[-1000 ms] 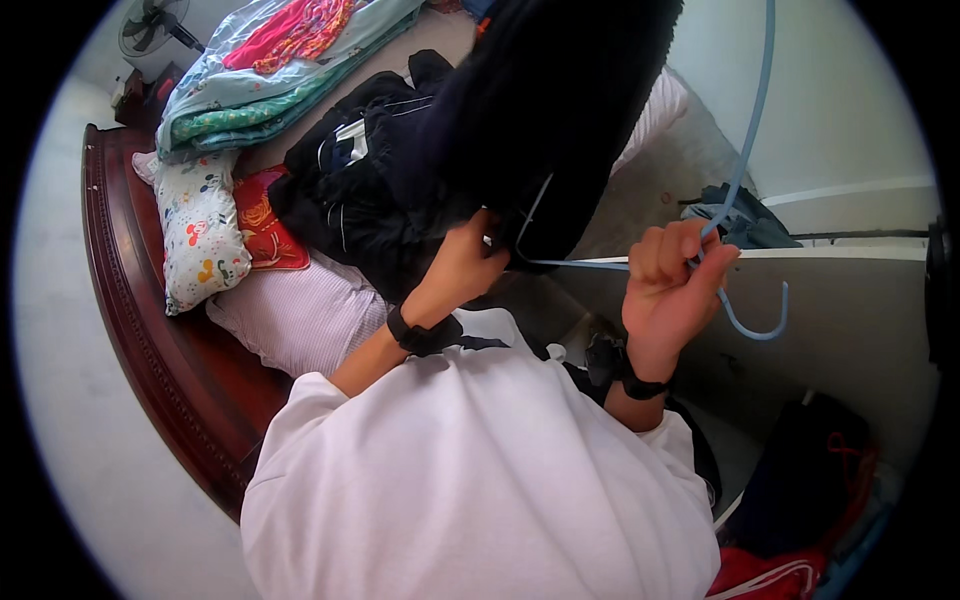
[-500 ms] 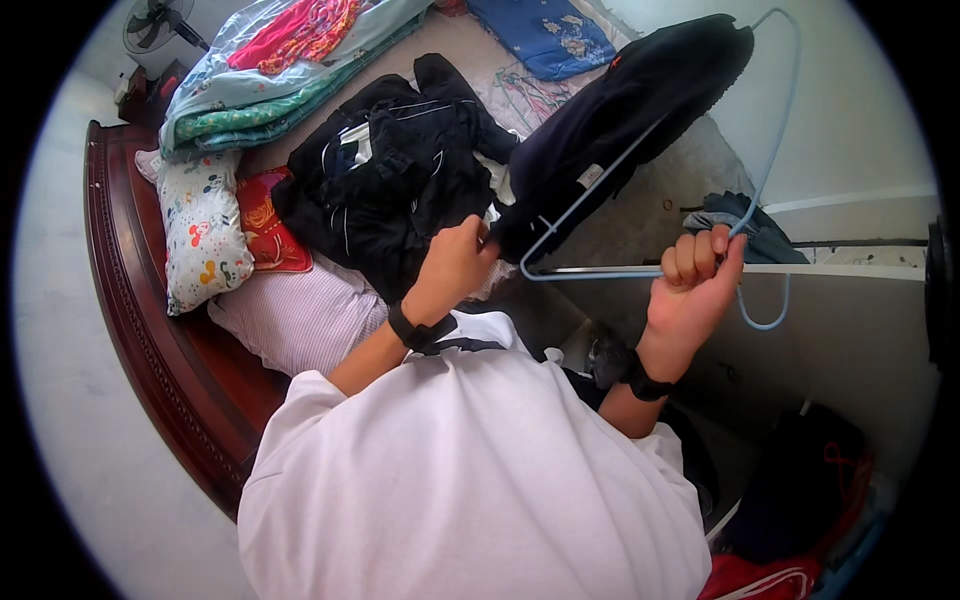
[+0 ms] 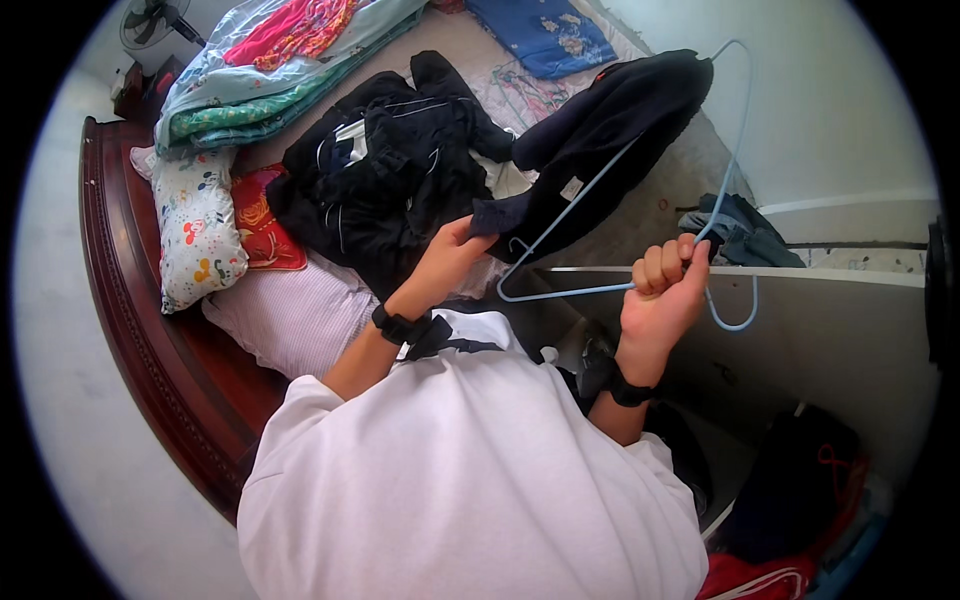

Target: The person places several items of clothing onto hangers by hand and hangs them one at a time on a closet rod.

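Observation:
My right hand [image 3: 663, 300] is closed around the wire of a light blue hanger [image 3: 570, 294], whose hook points down beside it. From the hanger's far side hangs a dark navy garment [image 3: 610, 120] with a small white label; its exact kind is not clear. My left hand [image 3: 443, 262] pinches a near corner of this garment, next to the hanger's left bend. Beyond that hand, a black jacket-like garment [image 3: 385, 160] with white piping lies crumpled on the bed.
Pillows [image 3: 200, 235] and folded bedding [image 3: 260, 110] lie along the left of the bed, by a dark wooden headboard [image 3: 120, 300]. A blue patterned cloth [image 3: 545, 35] is at the back. On the right, a pale panel edge [image 3: 780, 272] stands near grey-blue clothing [image 3: 745, 230].
The hanger and the dark garment have shifted left and slightly down, along with my right hand. My left hand now pinches the garment's corner, which shows more plainly.

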### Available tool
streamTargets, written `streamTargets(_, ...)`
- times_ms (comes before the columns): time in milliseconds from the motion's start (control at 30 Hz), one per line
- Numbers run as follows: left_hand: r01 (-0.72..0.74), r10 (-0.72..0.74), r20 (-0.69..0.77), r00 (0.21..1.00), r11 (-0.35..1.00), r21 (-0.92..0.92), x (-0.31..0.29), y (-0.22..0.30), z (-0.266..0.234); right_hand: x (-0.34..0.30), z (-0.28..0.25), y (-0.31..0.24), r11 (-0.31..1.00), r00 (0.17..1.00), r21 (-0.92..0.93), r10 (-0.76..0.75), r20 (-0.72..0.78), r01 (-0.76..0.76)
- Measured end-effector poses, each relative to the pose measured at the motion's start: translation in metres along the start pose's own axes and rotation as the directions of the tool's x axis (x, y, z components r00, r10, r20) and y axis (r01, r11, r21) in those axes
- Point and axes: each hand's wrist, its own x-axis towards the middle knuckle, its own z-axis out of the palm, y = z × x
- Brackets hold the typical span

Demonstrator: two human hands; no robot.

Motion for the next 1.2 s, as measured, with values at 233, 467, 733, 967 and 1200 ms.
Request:
streamTargets(233,-0.091,0.136,0.215,0.967,0.974,-0.208,0.0,-0.019,-0.012,0.003,-0.002,-0.003,0.999,0.999,-0.008,-0.038,0.019,0.038)
streamTargets(467,-0.068,0.061,0.153,0.986,0.997,0.04,-0.003,-0.016,-0.003,-0.005,-0.002,-0.003,0.999,0.998,0.035,0.012,0.068,-0.014)
streamTargets(733,-0.323,0.322,0.026,0.946,0.942,0.094,-0.005,-0.024,-0.002,-0.004,-0.007,-0.009,0.986,0.991,0.113,0.118,0.069,-0.126)
streamTargets(967,-0.397,0.36,0.179,0.916,0.88,0.26,-0.013,-0.013,-0.004,-0.005,-0.012,-0.004,0.99,0.992,0.081,0.115,0.043,-0.119)
streamTargets(1200,-0.255,0.236,0.132,0.963,0.955,0.153,-0.012,-0.021,-0.011,-0.011,-0.015,-0.002,0.982,0.987,0.128,0.124,0.107,-0.137)
